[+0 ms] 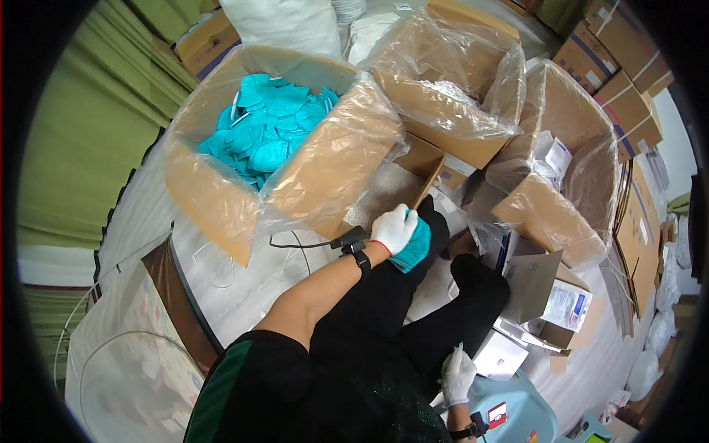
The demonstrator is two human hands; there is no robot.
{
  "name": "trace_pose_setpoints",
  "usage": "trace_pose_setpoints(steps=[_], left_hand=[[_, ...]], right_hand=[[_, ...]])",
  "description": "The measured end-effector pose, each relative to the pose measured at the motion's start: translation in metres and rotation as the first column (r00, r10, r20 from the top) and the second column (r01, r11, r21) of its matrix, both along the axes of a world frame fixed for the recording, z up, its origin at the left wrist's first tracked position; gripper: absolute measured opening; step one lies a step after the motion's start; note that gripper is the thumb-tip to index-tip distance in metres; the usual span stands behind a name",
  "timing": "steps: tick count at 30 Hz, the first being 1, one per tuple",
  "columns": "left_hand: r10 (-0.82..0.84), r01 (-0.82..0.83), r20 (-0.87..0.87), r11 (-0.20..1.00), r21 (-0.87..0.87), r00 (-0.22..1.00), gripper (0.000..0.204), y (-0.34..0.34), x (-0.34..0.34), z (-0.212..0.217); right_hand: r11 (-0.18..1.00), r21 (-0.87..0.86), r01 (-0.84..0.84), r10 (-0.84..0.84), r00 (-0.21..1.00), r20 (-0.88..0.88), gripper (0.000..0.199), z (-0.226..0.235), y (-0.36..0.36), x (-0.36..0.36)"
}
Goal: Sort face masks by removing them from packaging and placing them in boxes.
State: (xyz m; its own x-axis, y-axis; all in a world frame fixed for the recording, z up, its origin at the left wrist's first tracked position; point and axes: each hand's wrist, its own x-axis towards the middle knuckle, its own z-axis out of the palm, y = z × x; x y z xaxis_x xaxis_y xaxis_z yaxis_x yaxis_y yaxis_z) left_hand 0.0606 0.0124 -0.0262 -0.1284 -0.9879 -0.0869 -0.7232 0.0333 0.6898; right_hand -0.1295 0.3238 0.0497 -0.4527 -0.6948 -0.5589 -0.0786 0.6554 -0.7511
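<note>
My left hand point(395, 230), in a white knit glove, is closed around a small stack of teal face masks point(413, 247) held over my left thigh. A black strap with a small dark device sits on that wrist. Ahead and to the left, many loose teal face masks point(269, 125) lie heaped in a plastic-lined cardboard box point(325, 166). My right hand point(459, 376), also gloved, is low beside my right thigh, near white cartons and a light blue plastic stool point(517, 406). Its fingers look curled, with something pale and translucent at their tips that I cannot make out.
Two more plastic-lined boxes stand ahead, one in the middle point(450, 96) and one at the right point(569, 214) with white packs inside. An open carton point(535, 284) and a white box point(502, 354) are by my right leg. Stacked cartons point(620, 111) rise far right; a green curtain point(81, 148) hangs left.
</note>
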Motion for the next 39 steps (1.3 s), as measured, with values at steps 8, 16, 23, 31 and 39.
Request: trace_pose_setpoints(steps=[8, 16, 23, 31, 39], left_hand=[[-0.153, 0.029, -0.260, 0.904, -0.426, 0.953, 0.017, 0.005, 0.047, 0.101], [0.434, -0.118, 0.146, 0.525, -0.843, 0.889, 0.019, -0.048, 0.202, 0.200], [-0.063, 0.070, 0.030, 0.941, -0.332, 0.998, 0.026, 0.014, 0.155, 0.158], [-0.723, 0.728, -0.385, 0.665, -0.166, 0.574, 0.057, 0.086, -0.011, 0.130], [-0.542, 0.988, -0.834, 0.148, 0.030, 0.107, 0.065, 0.111, -0.065, 0.098]], right_hand=[[0.989, -0.136, -0.059, 0.037, 0.987, -0.159, 0.045, -0.010, 0.009, 0.007], [0.993, -0.105, 0.046, -0.048, 0.999, -0.020, 0.045, 0.007, 0.007, 0.010], [0.837, -0.137, 0.530, -0.161, 0.479, 0.863, 0.033, 0.066, -0.062, -0.020], [0.792, -0.289, 0.539, -0.038, 0.515, 0.856, 0.034, 0.120, -0.085, -0.028], [0.796, -0.209, 0.568, -0.011, 0.359, 0.933, 0.034, 0.118, -0.071, -0.025]])
